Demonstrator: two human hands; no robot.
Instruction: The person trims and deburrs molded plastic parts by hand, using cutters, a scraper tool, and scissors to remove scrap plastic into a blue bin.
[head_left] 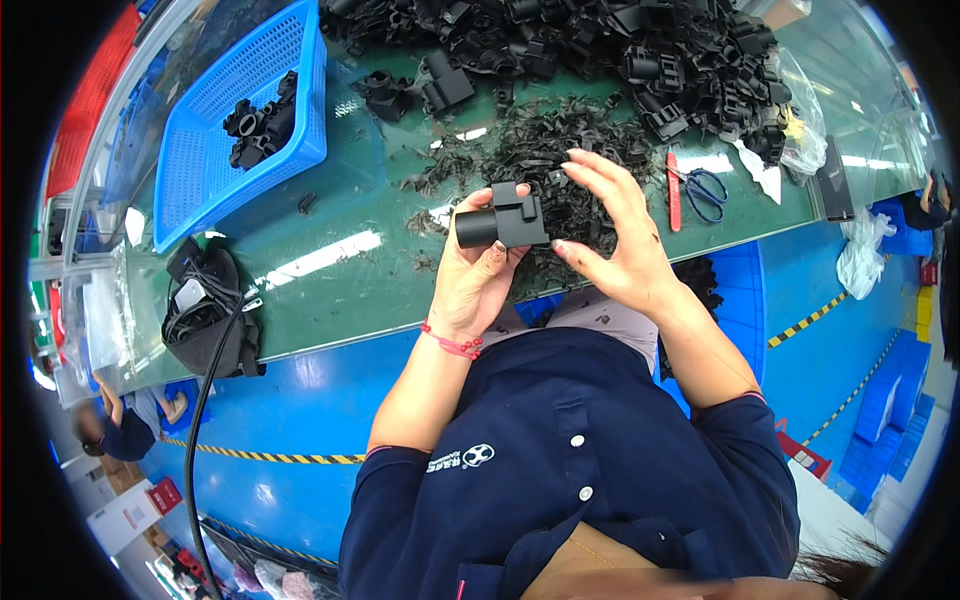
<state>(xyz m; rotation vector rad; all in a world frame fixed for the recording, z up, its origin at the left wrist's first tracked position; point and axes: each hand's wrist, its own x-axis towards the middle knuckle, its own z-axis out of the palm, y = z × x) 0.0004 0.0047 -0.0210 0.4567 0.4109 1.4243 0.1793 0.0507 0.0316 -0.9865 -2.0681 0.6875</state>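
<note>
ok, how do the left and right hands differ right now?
Grip: the left hand holds the black part; the right hand is open beside it, thumb tip close to the part's edge, contact unclear.
Pose: the left hand's fingers curl around the part; the right hand's fingers and thumb are spread apart.
Wrist: the left has a red bracelet; the right shows none.
Shared: both are bare.

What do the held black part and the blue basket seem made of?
Black part: probably hard moulded plastic with a matte finish, judging by its uniform colour and crisp edges; coated metal isn't ruled out. Blue basket: likely plastic, smooth-looking, with evenly perforated, one-colour walls.
</note>
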